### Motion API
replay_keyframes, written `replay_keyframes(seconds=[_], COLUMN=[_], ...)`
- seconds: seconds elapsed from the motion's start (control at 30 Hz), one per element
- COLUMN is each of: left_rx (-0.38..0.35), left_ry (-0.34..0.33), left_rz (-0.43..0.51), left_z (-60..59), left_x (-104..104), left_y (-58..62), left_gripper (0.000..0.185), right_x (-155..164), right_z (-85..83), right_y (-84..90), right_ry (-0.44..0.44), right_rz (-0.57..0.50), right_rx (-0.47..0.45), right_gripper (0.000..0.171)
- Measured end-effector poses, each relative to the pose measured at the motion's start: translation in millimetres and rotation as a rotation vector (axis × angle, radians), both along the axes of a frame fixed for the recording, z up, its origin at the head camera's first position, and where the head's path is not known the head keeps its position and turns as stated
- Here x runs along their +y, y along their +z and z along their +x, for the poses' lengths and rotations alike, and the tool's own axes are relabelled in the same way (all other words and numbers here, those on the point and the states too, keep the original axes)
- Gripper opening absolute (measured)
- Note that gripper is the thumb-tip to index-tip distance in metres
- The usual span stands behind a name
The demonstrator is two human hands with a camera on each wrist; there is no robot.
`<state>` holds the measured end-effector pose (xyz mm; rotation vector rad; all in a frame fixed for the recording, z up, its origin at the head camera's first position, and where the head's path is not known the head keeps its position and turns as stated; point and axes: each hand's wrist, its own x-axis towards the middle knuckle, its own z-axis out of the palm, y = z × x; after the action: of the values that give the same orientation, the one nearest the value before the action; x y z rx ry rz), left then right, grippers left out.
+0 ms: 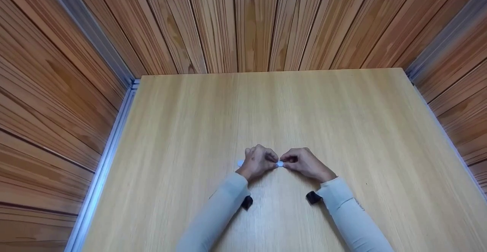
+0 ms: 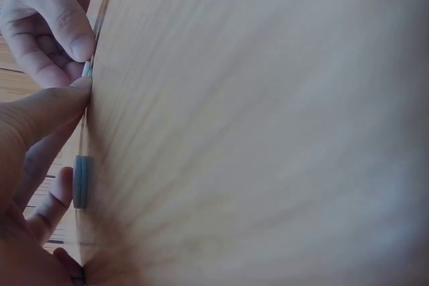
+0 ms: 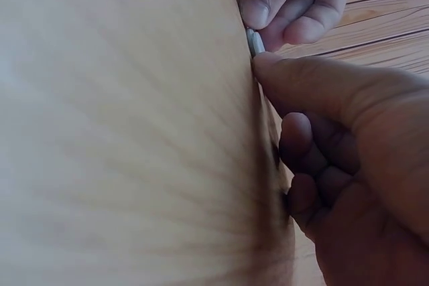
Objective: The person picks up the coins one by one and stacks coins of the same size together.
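Head view: the left hand and right hand meet at the near middle of the table, both pinching a small pale disc; a second pale disc shows at 9 o'clock of the left hand.

Left wrist view: fingertips pinch the first disc's edge; the second disc lies flat at 6 o'clock.

Right wrist view: thumb and fingers close on the disc.

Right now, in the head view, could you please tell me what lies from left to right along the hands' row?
Wooden wall → table edge → pale piece's end → left hand → small pale piece → right hand.
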<state>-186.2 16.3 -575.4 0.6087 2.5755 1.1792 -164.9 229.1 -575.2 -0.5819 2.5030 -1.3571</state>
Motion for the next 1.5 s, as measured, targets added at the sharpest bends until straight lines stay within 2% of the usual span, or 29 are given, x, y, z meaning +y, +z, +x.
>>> replay_keyframes(seconds=[0.63, 1.5], left_rx=[-0.01, 0.018], left_ry=[-0.002, -0.014], left_rz=[0.003, 0.023], left_z=[0.7, -0.1], left_x=[-0.1, -0.8], left_y=[-1.1, -0.5], left_gripper=[0.011, 0.013], right_x=[-2.1, -5.0], right_z=[1.1, -0.2], right_y=[-3.5, -2.3], right_ry=[0.002, -0.016], right_rz=[-0.005, -0.009], right_rx=[0.012, 0.001], right_gripper=[0.015, 0.015])
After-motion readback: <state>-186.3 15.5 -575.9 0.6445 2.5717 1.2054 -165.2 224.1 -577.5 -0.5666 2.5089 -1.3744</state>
